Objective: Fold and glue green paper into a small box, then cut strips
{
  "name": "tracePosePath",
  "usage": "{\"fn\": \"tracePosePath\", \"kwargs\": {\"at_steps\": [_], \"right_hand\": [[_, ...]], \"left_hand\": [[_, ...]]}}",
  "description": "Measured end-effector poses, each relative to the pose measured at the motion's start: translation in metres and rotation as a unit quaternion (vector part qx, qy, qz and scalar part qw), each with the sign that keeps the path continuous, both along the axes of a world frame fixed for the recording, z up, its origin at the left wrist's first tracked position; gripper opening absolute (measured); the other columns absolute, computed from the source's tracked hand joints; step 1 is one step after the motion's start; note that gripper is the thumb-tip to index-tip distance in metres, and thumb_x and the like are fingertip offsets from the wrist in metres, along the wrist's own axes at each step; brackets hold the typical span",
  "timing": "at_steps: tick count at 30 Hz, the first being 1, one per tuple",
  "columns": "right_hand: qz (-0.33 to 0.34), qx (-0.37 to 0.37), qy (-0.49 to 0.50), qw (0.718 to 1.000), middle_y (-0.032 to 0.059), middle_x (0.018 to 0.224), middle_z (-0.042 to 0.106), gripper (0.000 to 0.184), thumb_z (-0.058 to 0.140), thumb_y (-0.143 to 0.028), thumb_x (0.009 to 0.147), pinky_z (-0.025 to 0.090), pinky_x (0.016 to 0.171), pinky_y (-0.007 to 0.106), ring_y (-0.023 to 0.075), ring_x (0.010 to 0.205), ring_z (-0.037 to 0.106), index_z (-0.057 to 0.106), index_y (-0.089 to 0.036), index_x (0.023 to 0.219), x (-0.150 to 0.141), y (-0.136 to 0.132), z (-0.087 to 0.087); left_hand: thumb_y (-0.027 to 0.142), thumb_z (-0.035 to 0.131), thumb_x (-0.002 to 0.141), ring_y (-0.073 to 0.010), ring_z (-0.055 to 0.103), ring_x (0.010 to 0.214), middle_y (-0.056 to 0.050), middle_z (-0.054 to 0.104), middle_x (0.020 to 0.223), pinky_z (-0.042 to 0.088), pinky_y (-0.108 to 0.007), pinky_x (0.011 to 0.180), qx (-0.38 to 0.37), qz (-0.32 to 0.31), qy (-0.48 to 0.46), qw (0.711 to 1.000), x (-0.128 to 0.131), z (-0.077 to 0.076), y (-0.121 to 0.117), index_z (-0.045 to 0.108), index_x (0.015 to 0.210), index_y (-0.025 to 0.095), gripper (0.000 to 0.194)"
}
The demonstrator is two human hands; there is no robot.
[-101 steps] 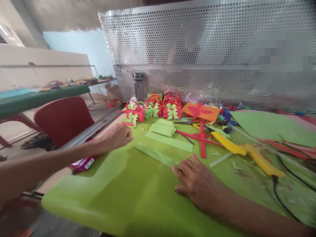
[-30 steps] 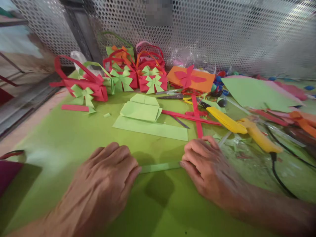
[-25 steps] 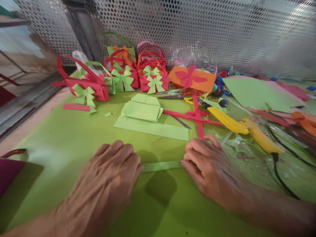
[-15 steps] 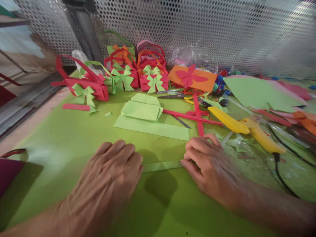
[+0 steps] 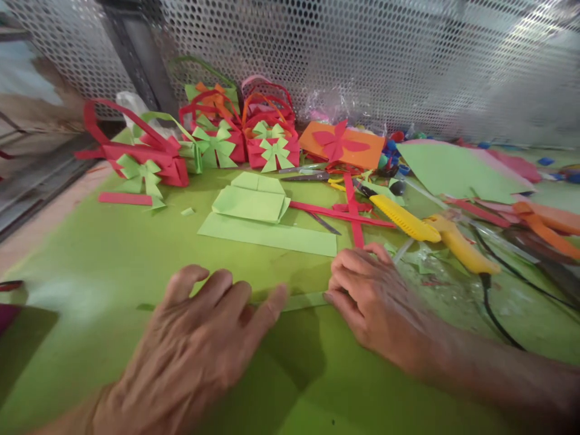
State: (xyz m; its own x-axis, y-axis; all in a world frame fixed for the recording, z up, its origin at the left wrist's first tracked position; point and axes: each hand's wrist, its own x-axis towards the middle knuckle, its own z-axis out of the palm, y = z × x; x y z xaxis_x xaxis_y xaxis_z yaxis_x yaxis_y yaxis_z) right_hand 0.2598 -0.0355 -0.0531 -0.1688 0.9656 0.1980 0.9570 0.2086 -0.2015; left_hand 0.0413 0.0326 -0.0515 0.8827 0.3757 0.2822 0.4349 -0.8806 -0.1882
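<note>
A narrow folded green paper strip (image 5: 306, 301) lies across the table in front of me. My right hand (image 5: 374, 302) pinches its right end between thumb and bent fingers. Over its left part rests my left hand (image 5: 206, 335), with the thumb stretched out along the strip and the other fingers apart and bent; their tips are hidden. A small green end shows left of that hand. Beyond both hands lie a wide flat green paper strip (image 5: 272, 235) and a folded green paper piece (image 5: 249, 202) overlapping it.
Red paper bags (image 5: 145, 160) with green bows stand at the back, before a perforated metal screen (image 5: 362, 60). To the right are a yellow glue gun (image 5: 466, 244), its black cord, a yellow-handled cutter (image 5: 403, 217), red strips (image 5: 351, 208) and paper scraps.
My left hand has loosened, its thumb now reaching rightward over the strip and its fingers spreading. My right hand keeps its pinch. The whole view has shifted slightly, moving the scene left.
</note>
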Motion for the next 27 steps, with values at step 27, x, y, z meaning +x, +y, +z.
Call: {"fn": "tracePosePath", "kwargs": {"at_steps": [27], "right_hand": [[-0.066,0.024,-0.094,0.993,0.0095,0.076,0.060,0.022,0.045,-0.018,0.085,0.034,0.071,0.035,0.0210,0.073,0.053,0.060,-0.013,0.069,0.015,0.011,0.010]], "left_hand": [[0.014,0.057,0.079,-0.0195,0.052,0.068,0.000,0.056,0.067,0.030,-0.038,0.071,0.002,-0.028,0.124,0.992,0.001,0.002,-0.003,0.049,0.122,0.032,0.048]]}}
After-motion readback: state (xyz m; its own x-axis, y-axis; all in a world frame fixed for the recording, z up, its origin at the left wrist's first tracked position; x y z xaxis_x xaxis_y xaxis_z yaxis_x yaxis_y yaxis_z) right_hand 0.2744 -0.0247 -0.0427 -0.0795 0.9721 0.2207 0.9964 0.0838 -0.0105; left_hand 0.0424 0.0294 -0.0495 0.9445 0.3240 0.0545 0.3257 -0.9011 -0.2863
